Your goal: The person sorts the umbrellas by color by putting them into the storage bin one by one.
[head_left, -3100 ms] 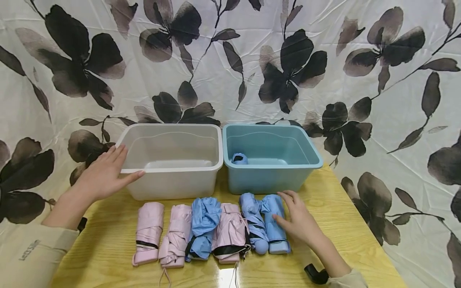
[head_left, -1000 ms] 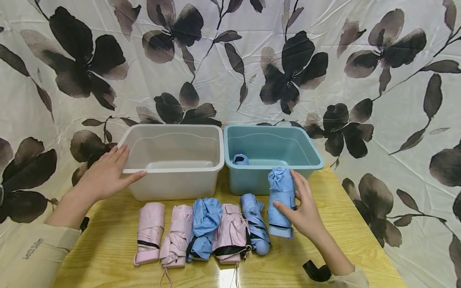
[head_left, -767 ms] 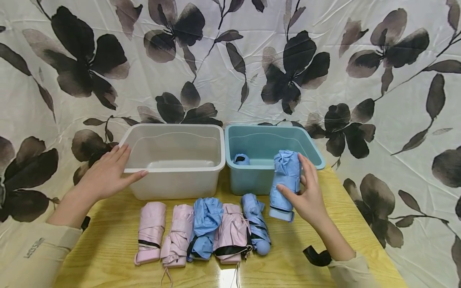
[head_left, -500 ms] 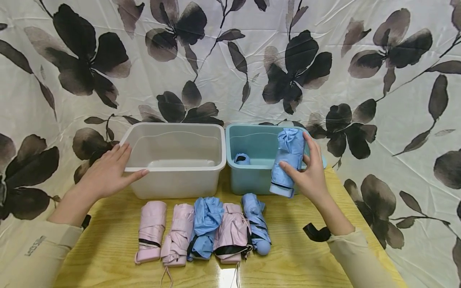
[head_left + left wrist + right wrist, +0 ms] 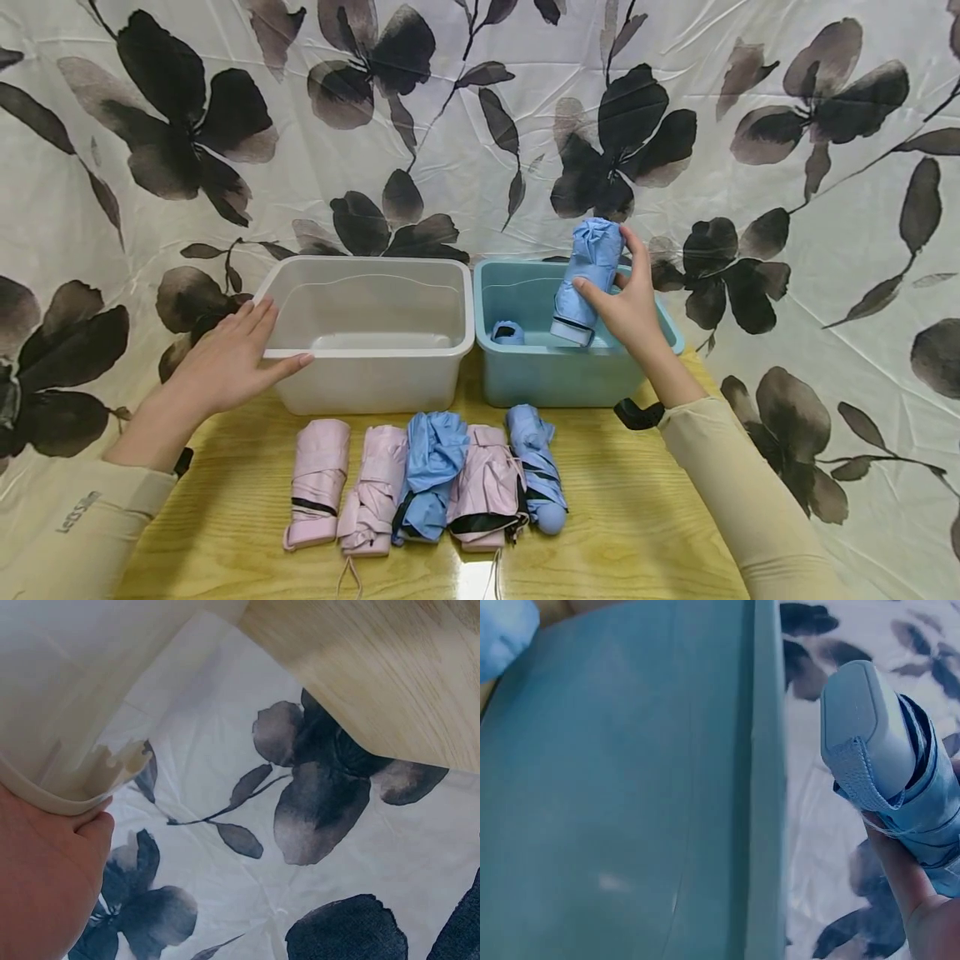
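Observation:
My right hand (image 5: 633, 304) grips a folded light blue umbrella (image 5: 588, 275), thumb on the near side, and holds it tilted above the blue bin (image 5: 562, 383). In the right wrist view its pale handle end (image 5: 855, 712) with a strap loop faces the camera, beside the bin's rim. Another blue umbrella (image 5: 508, 332) lies inside that bin, only its end showing. My left hand (image 5: 225, 358) rests on the left rim of the white bin (image 5: 367, 383), fingers extended. In the left wrist view part of the hand (image 5: 52, 877) lies against the rim.
In front of the bins, folded umbrellas lie in a row: pink (image 5: 318, 483), pink (image 5: 372, 492), blue (image 5: 433, 467), pink (image 5: 486, 479) and blue (image 5: 534, 458). The wooden table (image 5: 630, 517) ends at a floral cloth (image 5: 487, 125) behind.
My right hand has picked the rightmost blue umbrella up from the row and carried it up and away, over the blue bin. The left hand stays on the white bin.

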`<state>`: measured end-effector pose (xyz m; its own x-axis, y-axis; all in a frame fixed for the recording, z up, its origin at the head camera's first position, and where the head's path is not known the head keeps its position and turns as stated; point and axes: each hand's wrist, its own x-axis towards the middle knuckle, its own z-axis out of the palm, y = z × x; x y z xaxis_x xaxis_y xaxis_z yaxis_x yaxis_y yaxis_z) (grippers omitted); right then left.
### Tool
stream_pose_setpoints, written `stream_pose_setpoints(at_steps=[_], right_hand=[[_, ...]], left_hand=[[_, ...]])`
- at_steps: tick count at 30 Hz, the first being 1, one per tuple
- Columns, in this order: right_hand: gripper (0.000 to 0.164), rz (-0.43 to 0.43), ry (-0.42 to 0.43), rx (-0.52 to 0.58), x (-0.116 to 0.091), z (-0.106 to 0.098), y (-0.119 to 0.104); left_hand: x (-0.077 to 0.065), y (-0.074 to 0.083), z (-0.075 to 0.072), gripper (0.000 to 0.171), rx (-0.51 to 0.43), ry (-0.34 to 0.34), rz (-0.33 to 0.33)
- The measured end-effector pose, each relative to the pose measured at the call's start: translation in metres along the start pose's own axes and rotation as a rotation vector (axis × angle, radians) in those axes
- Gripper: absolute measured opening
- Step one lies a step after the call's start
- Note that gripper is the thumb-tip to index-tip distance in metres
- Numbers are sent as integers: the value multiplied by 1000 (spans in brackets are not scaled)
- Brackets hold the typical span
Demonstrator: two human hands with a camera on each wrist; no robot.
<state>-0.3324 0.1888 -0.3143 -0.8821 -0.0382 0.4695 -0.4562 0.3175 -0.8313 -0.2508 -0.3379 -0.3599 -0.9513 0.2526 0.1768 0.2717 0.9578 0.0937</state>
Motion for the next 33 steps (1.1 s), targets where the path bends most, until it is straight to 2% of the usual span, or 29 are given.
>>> stream_pose_setpoints(at_steps=[5, 14, 22, 33], right_hand=[[102, 46, -52, -96, 22, 7, 17], [102, 147, -220, -319, 49, 24, 41], [99, 268, -333, -382, 63, 43, 53], [97, 374, -482, -411, 60, 57, 66]], left_hand=[[0, 1, -1, 106, -3, -11, -4], [0, 2, 0, 106, 1, 0, -3], [-1, 1, -2, 106, 3, -6, -9], [-2, 2, -3, 106, 0, -17, -14]])
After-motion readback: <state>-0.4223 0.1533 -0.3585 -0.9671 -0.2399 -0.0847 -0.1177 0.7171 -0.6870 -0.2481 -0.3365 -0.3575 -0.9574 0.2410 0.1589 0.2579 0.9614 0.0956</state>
